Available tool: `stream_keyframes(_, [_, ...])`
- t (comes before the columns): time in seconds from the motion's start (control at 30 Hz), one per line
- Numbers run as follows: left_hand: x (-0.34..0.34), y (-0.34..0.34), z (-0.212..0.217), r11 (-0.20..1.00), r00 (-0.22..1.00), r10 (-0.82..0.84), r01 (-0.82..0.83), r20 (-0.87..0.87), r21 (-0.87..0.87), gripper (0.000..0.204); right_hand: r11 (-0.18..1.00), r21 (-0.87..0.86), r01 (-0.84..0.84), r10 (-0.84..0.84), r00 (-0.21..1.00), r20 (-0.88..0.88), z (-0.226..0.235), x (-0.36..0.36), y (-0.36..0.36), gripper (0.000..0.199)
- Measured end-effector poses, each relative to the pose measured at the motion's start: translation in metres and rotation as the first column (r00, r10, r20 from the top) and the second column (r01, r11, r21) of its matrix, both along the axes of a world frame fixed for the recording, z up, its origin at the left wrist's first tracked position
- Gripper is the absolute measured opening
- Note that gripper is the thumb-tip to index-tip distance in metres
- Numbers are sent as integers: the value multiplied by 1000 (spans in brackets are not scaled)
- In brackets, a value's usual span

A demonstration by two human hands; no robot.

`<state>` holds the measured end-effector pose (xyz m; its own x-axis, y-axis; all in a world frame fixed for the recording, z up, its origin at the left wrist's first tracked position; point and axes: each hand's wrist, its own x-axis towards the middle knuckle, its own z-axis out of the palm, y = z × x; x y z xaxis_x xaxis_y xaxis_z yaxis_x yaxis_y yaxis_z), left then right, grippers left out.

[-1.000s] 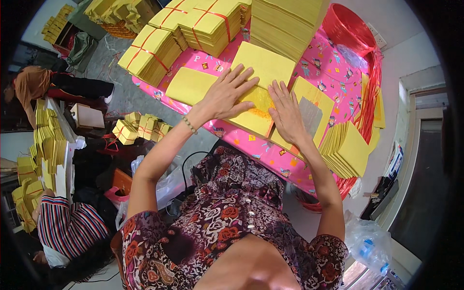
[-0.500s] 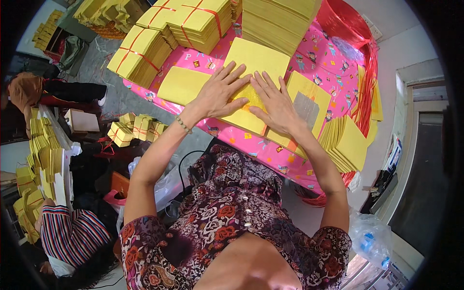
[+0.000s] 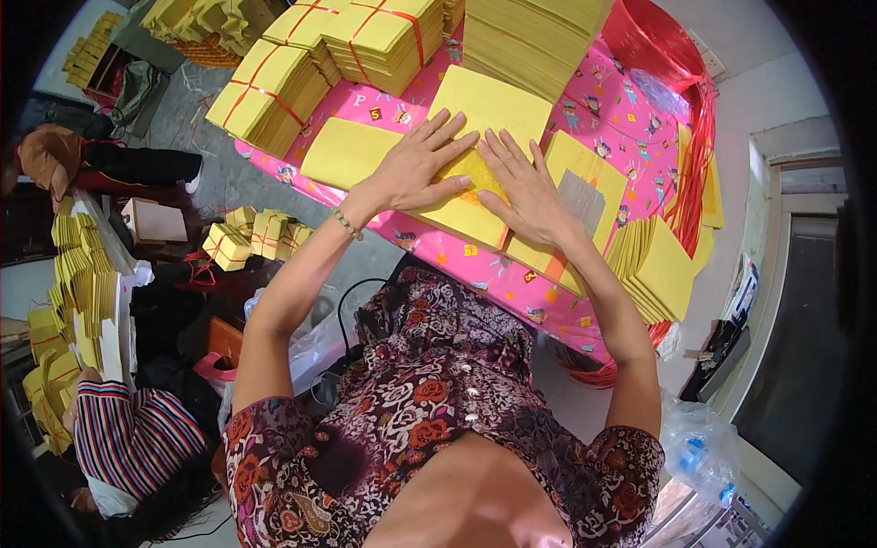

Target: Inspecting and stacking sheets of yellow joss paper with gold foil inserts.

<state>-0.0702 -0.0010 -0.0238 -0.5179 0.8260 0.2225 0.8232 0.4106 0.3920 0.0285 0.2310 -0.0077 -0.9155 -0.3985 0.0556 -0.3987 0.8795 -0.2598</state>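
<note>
My left hand (image 3: 416,166) lies flat with fingers spread on yellow paper (image 3: 498,100), near a shiny golden patch (image 3: 470,175) on it. My right hand (image 3: 528,192) rests flat just right of the patch, its fingers stretched out and pointing away from me. The two hands nearly meet at the fingertips, and neither grips anything. Left of them is another yellow paper piece (image 3: 343,153), partly under my left hand. Beside my right hand lies yellow paper with a grey-silver rectangle (image 3: 581,203). My hands hide part of the golden patch.
Tall yellow paper stacks tied with red strips (image 3: 265,96) stand at the table's far left. A loose tall stack (image 3: 534,41) is behind my hands. Fanned yellow paper (image 3: 653,274) and a red basin (image 3: 644,41) are at right. A person in a striped top (image 3: 137,434) works at left.
</note>
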Motion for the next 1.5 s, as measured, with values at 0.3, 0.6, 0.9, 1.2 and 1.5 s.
stream_keyframes(0.3, [-11, -16, -6, 999, 999, -31, 32, 42, -4, 68, 999, -42, 2, -2, 1000, 2, 0, -1, -1, 71])
stream_keyframes(0.6, [-15, -11, 9, 898, 869, -1, -217, 494, 383, 49, 986, -144, 87, -120, 964, -237, 7, -28, 11, 43])
stream_keyframes(0.9, [10, 24, 25, 565, 529, 264, -762, 807, 315, 82, 985, -172, 6, -108, 799, -591, 13, -38, 3, 21])
stream_keyframes(1.2, [13, 5, 40, 345, 452, -113, -817, 885, 462, 43, 958, -287, -6, -140, 863, -486, 39, -40, -39, 32])
stream_keyframes(1.5, [5, -97, 16, 212, 431, -103, -871, 896, 443, 45, 836, -547, 44, -70, 997, -26, 27, -129, -92, 36])
